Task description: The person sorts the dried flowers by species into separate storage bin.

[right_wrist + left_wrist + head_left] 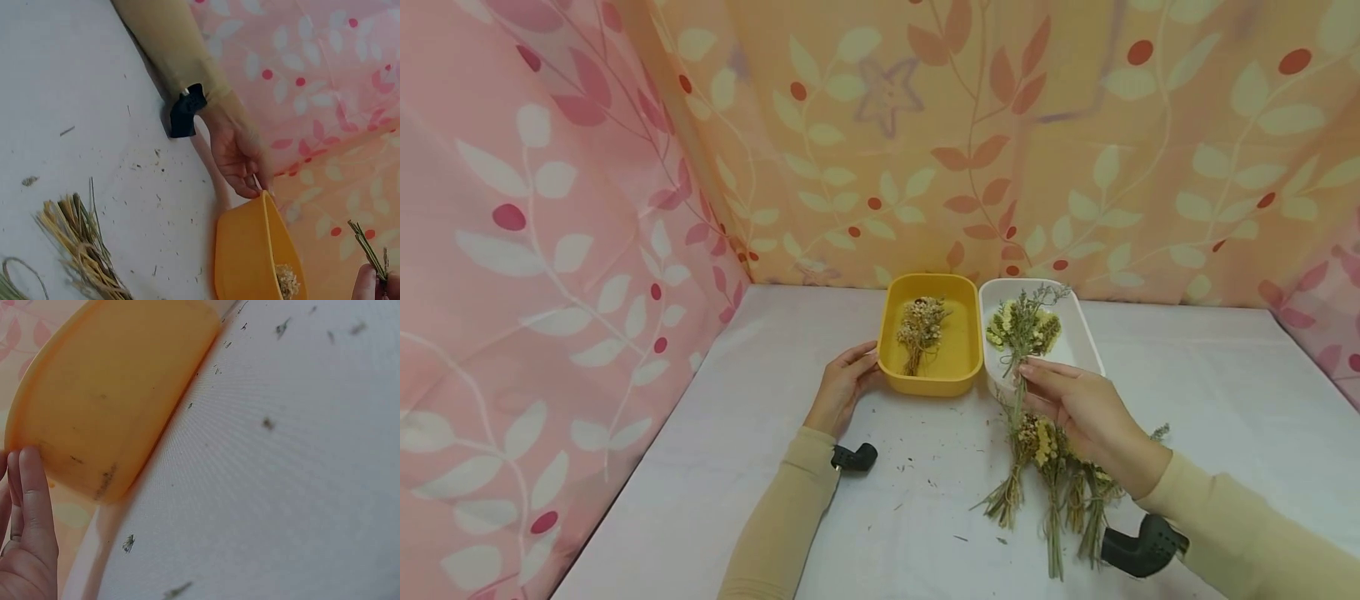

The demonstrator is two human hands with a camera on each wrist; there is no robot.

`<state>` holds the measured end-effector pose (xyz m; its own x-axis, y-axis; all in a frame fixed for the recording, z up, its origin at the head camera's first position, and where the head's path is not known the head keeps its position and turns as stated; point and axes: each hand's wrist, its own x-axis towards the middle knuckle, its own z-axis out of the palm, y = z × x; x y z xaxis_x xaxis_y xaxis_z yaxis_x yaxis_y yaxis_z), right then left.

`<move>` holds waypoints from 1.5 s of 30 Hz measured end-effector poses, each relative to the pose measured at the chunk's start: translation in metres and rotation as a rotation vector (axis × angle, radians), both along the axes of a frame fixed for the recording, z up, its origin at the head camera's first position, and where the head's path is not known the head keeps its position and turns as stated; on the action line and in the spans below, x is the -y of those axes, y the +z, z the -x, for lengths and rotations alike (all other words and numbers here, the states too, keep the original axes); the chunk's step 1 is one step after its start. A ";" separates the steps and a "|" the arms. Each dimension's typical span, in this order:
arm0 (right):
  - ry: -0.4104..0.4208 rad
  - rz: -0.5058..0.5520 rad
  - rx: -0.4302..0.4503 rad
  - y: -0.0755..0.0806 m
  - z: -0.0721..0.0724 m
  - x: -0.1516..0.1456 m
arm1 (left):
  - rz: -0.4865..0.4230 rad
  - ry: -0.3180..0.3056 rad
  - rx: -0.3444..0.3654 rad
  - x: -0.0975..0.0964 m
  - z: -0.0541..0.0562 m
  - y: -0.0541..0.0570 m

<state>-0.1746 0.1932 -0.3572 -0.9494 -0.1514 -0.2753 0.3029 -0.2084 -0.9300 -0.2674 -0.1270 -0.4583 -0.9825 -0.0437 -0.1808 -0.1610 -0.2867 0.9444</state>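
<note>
My left hand (842,385) touches the left side of a yellow tray (930,387); its fingers look straight in the left wrist view. One dried flower bunch (921,329) of pale blooms lies inside that tray. With thumb and fingers, my right hand (1086,408) pinches the stems of a greenish dried flower bunch (1024,325), held over a white tray (1092,340). Yellow dried flowers (1047,333) show behind the held bunch, in the white tray. In the right wrist view, only the stem ends (365,247) of the held bunch show above my fingertips.
Several tied dried flower bunches (1051,475) lie on the white tabletop (917,533) below my right hand, partly hidden by it. Small plant crumbs (928,481) are scattered in front of the trays. A patterned curtain (850,167) stands behind the table.
</note>
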 end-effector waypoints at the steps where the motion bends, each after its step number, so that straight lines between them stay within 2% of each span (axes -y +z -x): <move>1: -0.001 -0.008 -0.002 0.001 0.002 -0.002 | -0.002 0.000 -0.003 0.000 0.000 0.000; 8: -0.033 -0.046 -0.025 0.006 0.022 -0.013 | -0.013 0.004 -0.006 -0.001 0.001 0.001; 19: -0.040 -0.122 -0.026 0.004 0.044 -0.024 | -0.020 -0.003 0.006 -0.001 0.002 0.002; 23: -0.043 -0.152 -0.032 -0.001 0.054 -0.028 | -0.012 -0.005 0.011 -0.001 0.002 0.002; 30: -0.099 -0.207 -0.041 -0.011 0.069 -0.029 | -0.006 -0.006 0.008 0.000 0.002 -0.001; 45: -0.087 -0.328 0.011 -0.031 0.098 -0.035 | 0.002 0.005 -0.001 0.000 -0.001 -0.001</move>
<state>-0.2726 0.2280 -0.3886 -0.9516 0.0281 -0.3062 0.3075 0.0762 -0.9485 -0.2669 -0.1265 -0.4597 -0.9825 -0.0492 -0.1796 -0.1586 -0.2852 0.9453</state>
